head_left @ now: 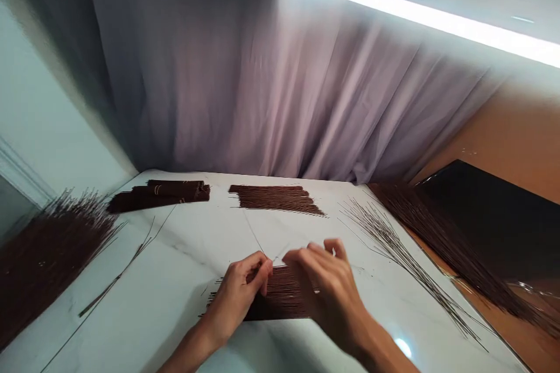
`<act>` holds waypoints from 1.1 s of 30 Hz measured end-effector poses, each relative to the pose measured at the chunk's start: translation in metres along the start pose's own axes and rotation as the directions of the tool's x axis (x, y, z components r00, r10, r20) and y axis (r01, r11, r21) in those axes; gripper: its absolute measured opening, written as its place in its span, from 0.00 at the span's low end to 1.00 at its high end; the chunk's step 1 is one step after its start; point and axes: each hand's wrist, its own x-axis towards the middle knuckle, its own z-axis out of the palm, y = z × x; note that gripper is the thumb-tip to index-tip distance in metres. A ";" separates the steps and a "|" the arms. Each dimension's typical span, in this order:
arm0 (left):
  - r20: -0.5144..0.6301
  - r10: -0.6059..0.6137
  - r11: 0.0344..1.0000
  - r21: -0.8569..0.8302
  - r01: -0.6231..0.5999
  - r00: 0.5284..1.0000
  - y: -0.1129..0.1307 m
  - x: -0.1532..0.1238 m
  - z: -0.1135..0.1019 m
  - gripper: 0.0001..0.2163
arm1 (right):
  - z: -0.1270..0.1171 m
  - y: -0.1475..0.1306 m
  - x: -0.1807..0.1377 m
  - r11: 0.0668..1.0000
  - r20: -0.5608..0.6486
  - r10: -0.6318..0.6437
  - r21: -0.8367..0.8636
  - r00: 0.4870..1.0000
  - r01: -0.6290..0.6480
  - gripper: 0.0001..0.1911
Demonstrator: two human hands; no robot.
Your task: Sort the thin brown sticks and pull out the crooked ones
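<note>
Stick pile near the table (184,280) front: middle hidden under left hand (242,291) and right hand (326,291); single sticks too fine to count.
Right hand: fingertips blurred; whether they pinch a stick cannot be told.
Heap of sticks at 9 o'clock (48,250): cut off by the left edge.
Long dark sticks at 3 o'clock (455,250): run out past the right edge.
Both forearms: cut off at 6 o'clock.
</note>
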 end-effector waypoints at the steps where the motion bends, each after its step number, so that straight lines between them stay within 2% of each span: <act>1: -0.035 -0.017 0.999 -0.040 0.015 0.999 -0.001 0.001 -0.001 0.19 | 0.009 -0.007 -0.012 1.000 -0.001 0.001 0.021 1.000 -0.001 0.10; 4: -0.016 -0.061 0.983 -0.176 0.057 0.998 0.002 -0.001 -0.005 0.18 | 0.036 -0.011 -0.045 0.995 0.022 0.052 0.088 0.998 -0.054 0.09; 7: 0.040 -0.072 0.965 -0.249 0.079 0.997 0.008 -0.006 -0.005 0.17 | 0.043 0.002 -0.055 0.981 0.075 0.121 0.142 0.990 -0.131 0.08; 13: 0.094 -0.099 0.917 -0.379 0.128 0.991 0.010 -0.005 -0.005 0.18 | 0.014 0.027 -0.034 0.961 0.151 0.169 0.194 0.974 -0.197 0.09; 17: 0.108 -0.096 0.932 -0.340 0.128 0.990 0.008 -0.004 -0.007 0.21 | -0.005 0.037 -0.029 0.941 0.253 0.156 0.256 0.955 -0.222 0.09; 21: 0.125 -0.085 0.945 -0.304 0.119 0.989 0.003 -0.002 -0.006 0.18 | -0.023 0.051 -0.020 0.923 0.308 0.153 0.295 0.939 -0.247 0.12; 27: 0.128 -0.067 0.951 -0.292 0.102 0.990 -0.003 0.001 -0.004 0.15 | -0.043 0.071 -0.001 0.921 0.339 0.158 0.289 0.927 -0.262 0.13; 33: 0.085 -0.064 0.949 -0.303 0.087 0.994 -0.011 0.004 -0.002 0.16 | -0.047 0.080 0.007 0.944 0.325 0.135 0.245 0.936 -0.222 0.12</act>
